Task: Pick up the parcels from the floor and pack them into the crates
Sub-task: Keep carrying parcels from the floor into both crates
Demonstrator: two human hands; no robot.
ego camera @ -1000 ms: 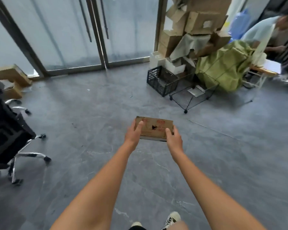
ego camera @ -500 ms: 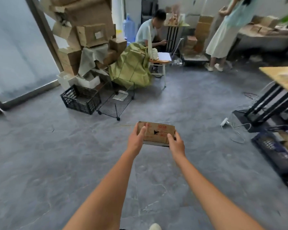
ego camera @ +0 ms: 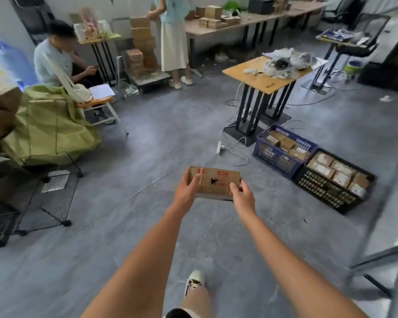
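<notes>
Reaching both bare arms straight out ahead. Gripping with the left hand [ego camera: 186, 194], thumb lying over the top and fingers tucked under. Clamping from the other side with the right hand [ego camera: 243, 195], thumb up along the near edge.

Red print on the parcel [ego camera: 216, 182] is too blurred to read.

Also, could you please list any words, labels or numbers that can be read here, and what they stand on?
Nothing can be read.
Red print on the cardboard parcel: blurred.
White lettering on the blue crate rim: blurred.
White labels on the parcels in the black crate: too small.
</notes>
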